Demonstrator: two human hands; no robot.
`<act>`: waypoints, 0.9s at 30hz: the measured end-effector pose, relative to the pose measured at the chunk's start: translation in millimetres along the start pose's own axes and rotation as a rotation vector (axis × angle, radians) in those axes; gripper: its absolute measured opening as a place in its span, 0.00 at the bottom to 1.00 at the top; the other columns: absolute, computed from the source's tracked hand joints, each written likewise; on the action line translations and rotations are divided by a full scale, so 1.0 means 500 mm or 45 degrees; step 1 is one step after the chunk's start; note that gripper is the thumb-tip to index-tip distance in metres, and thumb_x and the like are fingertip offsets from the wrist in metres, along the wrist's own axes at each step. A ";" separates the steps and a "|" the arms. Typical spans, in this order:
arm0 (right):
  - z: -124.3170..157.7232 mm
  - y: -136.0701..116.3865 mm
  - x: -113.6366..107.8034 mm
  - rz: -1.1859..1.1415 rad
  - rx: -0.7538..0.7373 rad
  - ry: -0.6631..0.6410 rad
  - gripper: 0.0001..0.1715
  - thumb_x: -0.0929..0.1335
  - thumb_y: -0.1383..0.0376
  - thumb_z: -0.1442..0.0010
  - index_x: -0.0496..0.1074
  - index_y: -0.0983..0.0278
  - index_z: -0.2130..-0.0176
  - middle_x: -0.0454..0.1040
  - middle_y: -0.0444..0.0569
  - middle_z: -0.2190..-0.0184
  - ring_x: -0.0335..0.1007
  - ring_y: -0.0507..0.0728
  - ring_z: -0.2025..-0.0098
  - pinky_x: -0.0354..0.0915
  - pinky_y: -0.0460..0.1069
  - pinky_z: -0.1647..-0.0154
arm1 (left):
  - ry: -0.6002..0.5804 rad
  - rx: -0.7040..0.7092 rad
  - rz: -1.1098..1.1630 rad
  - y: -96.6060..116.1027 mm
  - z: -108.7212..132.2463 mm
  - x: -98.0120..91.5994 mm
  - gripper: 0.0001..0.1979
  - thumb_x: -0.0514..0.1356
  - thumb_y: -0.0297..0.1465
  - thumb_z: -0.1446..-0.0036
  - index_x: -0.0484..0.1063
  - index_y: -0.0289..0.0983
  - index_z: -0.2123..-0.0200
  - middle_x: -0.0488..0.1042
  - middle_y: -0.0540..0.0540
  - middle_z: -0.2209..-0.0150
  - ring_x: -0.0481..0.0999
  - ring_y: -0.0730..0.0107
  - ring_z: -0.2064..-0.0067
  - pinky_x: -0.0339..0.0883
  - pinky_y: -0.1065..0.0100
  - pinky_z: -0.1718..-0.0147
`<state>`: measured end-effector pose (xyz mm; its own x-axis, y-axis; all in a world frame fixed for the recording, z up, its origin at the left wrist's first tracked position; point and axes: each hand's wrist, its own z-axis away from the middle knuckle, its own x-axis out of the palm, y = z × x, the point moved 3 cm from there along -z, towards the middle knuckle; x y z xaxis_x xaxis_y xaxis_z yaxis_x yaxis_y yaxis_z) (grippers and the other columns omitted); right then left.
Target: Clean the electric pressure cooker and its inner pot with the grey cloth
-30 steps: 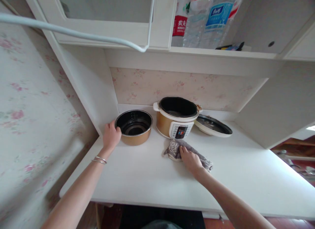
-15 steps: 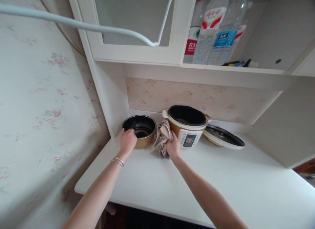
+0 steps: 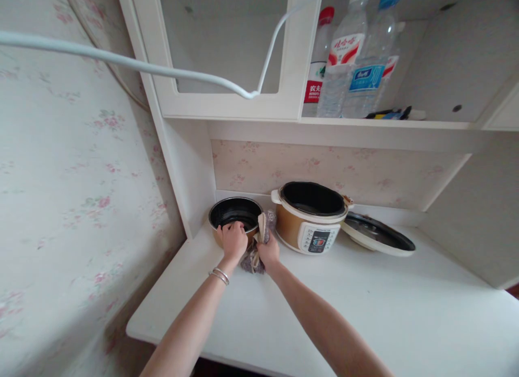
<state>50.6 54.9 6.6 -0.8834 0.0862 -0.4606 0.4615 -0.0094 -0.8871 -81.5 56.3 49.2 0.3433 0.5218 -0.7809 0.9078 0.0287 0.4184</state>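
Observation:
A gold inner pot (image 3: 235, 212) with a black inside stands at the back left of the white counter (image 3: 365, 301). My left hand (image 3: 232, 240) grips its near rim, fingers curled over the edge. My right hand (image 3: 268, 252) is closed on a grey patterned cloth (image 3: 257, 247), pressed against the pot's right side. Just to the right stands the gold and white cooker body (image 3: 311, 217), open and without its lid.
The cooker's lid (image 3: 377, 235) lies flat to the right of the cooker. Above, a shelf holds three plastic bottles (image 3: 348, 63). A white cable (image 3: 133, 64) runs across the upper left. A flowered wall (image 3: 65, 193) and a cabinet side panel (image 3: 190, 171) close off the left.
My right hand picked the cloth up off the counter and carried it left to the inner pot's side. My left hand shifted along the pot's rim toward the front.

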 end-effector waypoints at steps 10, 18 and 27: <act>-0.063 0.026 -0.042 -0.088 0.038 0.040 0.41 0.63 0.72 0.50 0.55 0.59 0.38 0.74 0.46 0.54 0.71 0.56 0.55 0.66 0.47 0.57 | -0.330 0.557 0.327 -0.074 -0.026 -0.086 0.18 0.48 0.31 0.38 0.68 0.39 0.48 0.64 0.43 0.41 0.61 0.67 0.39 0.52 0.62 0.40; -0.082 0.024 -0.016 -0.145 0.057 0.001 0.37 0.64 0.72 0.50 0.61 0.59 0.41 0.75 0.47 0.58 0.72 0.57 0.57 0.67 0.47 0.58 | -0.633 0.632 0.019 -0.183 -0.086 -0.104 0.15 0.50 0.35 0.38 0.74 0.44 0.55 0.74 0.49 0.50 0.62 0.65 0.40 0.50 0.60 0.39; -0.044 -0.003 0.029 0.029 0.116 0.059 0.39 0.64 0.70 0.48 0.57 0.58 0.38 0.75 0.49 0.55 0.71 0.57 0.54 0.65 0.47 0.56 | -0.184 0.426 -0.063 -0.014 0.004 -0.022 0.17 0.46 0.29 0.37 0.72 0.37 0.53 0.74 0.38 0.54 0.69 0.59 0.46 0.58 0.55 0.44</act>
<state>38.8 77.9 1.8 -0.8671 0.1308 -0.4807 0.4704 -0.1025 -0.8765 -91.2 48.8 54.0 0.3060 0.4004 -0.8638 0.9445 -0.2419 0.2225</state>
